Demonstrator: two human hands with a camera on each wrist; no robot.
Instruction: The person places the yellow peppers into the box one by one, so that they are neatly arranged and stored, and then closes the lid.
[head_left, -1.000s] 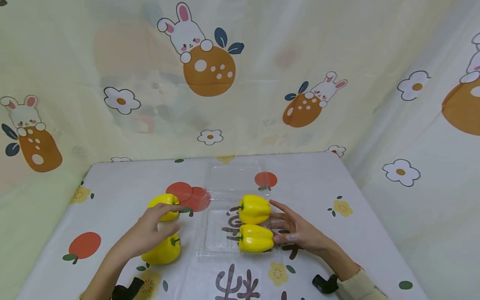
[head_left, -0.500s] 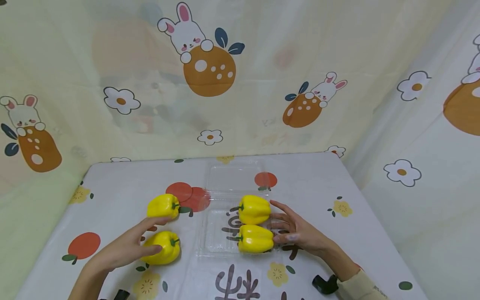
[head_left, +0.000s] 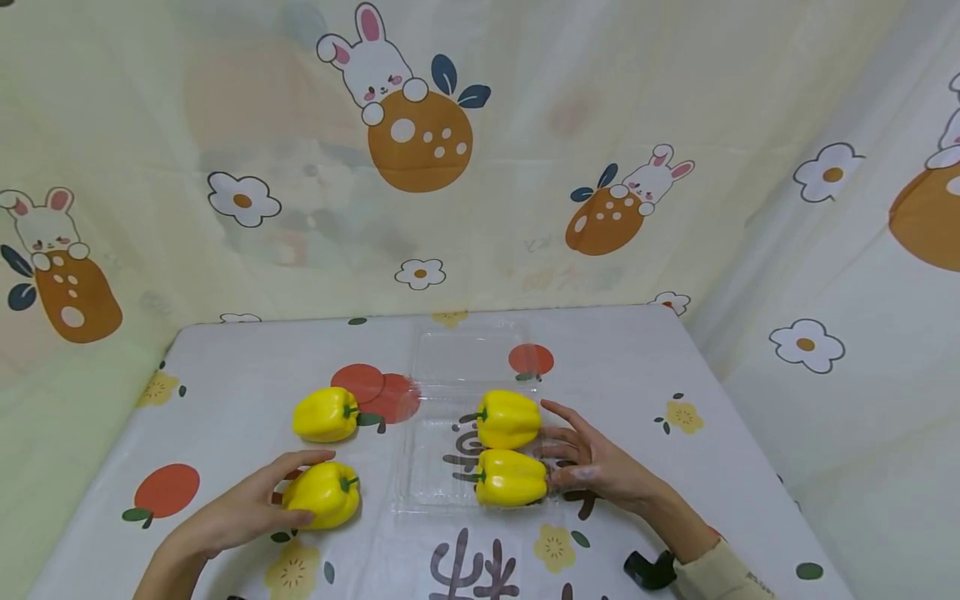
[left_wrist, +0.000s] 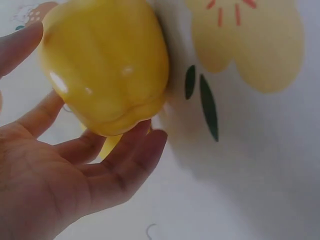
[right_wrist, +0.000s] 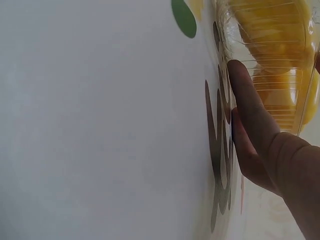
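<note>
My left hand [head_left: 240, 510] cups the near loose pepper [head_left: 322, 495] on the table's left, fingers curled round it. Another pepper [head_left: 325, 414] lies just beyond. Right hand [head_left: 600, 467], fingers straight, presses the clear tray [head_left: 435, 467] w/ two peppers [head_left: 510, 419] inside, mid-table.

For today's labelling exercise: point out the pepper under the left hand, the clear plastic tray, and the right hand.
yellow bell pepper [head_left: 324, 495], head view, middle of its body.
clear plastic tray [head_left: 432, 467], head view, bare floor left of its peppers.
right hand [head_left: 600, 468], head view, back of the hand.
</note>
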